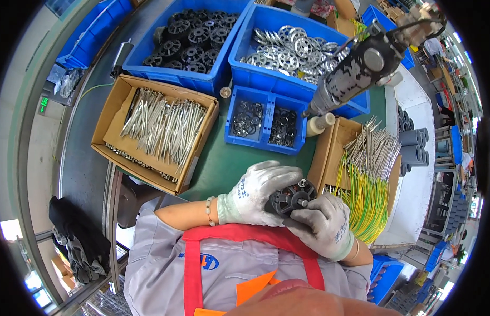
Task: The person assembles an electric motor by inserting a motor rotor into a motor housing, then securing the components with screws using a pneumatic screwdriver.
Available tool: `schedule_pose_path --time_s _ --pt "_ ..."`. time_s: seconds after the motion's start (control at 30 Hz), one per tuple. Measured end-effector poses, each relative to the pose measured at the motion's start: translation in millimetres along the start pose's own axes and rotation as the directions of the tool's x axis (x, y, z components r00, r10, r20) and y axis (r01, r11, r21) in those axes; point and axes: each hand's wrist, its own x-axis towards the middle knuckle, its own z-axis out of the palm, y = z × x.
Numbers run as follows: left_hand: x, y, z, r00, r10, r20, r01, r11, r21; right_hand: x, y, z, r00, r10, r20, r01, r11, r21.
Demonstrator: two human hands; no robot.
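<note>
My left hand [255,192], in a white work glove, is wrapped round the left side of a black round spoked part [288,201]. A short metal shaft [302,202] sticks out of its middle. My right hand [327,227], also gloved, closes on the part's right and lower edge, fingers bent and thumb close to the rim. The part is held in front of my chest, at the near edge of the green bench [216,168]. Its underside and the right fingertips are partly hidden.
Left stands a cardboard box [110,131] of metal rods. Blue bins behind hold black spoked parts [198,36] and silver discs [303,47]; a two-part blue tray [246,141] holds small rings. A powered tool [350,73] hangs right, above a box of rods with yellow-green wires [361,205].
</note>
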Motion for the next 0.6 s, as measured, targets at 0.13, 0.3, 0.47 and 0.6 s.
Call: schedule_pose_path --time_s 0.13,0.3,0.47,0.6 --pt "6 -8 -7 0.995 0.096 -0.019 -0.094 0.991 0.097 -1 6 10 0.994 -0.050 -0.098 0.047 0.998 -0.032" --pt "0 -5 -6 0.999 -0.011 0.036 0.008 0.997 0.072 -5 10 8 0.993 -0.092 -0.076 0.097 0.993 0.064" --pt "2 -16 -6 0.996 -0.019 0.088 0.017 1.000 0.024 -8 16 17 0.990 -0.014 -0.139 0.036 0.988 0.152" --pt "5 -21 -5 0.993 -0.038 0.111 0.038 0.999 0.001 -4 26 19 0.991 -0.033 -0.129 0.059 0.978 0.202"
